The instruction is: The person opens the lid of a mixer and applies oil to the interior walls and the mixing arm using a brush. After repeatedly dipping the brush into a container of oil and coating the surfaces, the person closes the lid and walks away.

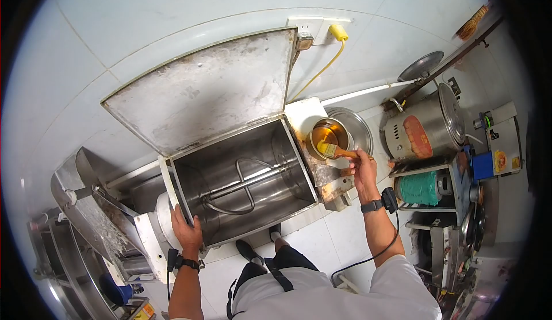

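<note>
My right hand (364,173) is closed round the wooden handle of a pastry brush (332,150). The brush's pale bristles are in a metal pot (313,138) of amber liquid, which looks like oil. My left hand (187,231) lies on the near left corner of a dough mixer (299,202), fingers stretched out and thumb apart, holding nothing. The mixer's steel trough holds a bent stirring bar (248,185) and no dough shows in it. Its lid (213,90) stands raised against the wall.
A round steel lid or basin (363,130) sits behind the pot. To the right are a large steel drum (425,127) and a green-wrapped cylinder (417,188) on a shelf. A yellow plug and cord (339,33) hang from the wall socket. Another machine (80,188) stands left.
</note>
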`<state>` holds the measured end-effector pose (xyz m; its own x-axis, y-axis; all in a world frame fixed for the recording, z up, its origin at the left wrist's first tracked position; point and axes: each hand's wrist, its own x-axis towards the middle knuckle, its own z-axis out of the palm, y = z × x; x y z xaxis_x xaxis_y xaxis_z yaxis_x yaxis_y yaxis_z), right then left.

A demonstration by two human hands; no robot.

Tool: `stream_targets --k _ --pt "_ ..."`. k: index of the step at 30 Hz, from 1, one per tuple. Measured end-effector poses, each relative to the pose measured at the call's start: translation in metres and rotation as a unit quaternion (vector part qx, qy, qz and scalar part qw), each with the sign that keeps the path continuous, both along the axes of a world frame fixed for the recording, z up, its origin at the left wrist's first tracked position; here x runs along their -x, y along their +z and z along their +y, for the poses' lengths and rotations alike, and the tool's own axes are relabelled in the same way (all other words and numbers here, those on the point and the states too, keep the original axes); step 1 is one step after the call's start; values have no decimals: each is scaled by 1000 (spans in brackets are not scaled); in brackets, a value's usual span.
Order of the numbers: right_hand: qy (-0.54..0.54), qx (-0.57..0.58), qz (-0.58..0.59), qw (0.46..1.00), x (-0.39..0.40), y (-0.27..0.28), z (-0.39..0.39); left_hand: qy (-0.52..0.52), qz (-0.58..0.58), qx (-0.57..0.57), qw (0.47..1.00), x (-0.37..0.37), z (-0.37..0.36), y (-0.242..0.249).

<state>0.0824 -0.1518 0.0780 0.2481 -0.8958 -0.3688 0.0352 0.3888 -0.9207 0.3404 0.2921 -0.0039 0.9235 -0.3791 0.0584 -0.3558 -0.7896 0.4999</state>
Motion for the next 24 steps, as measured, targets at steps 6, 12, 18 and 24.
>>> stream_targets --k 6,12,18,24 --pt "-29 -20 -14 999 21 -3 4 -3 -5 3 1000 0 1 -1" --pt "-37 -23 -6 999 33 3 8 -6 -8 12 1000 0 1 2" --pt "-48 -18 6 999 44 9 14 0 11 6 1000 -2 4 -4" --pt "42 21 35 998 19 33 44 -8 -13 1 1000 -5 9 -12"
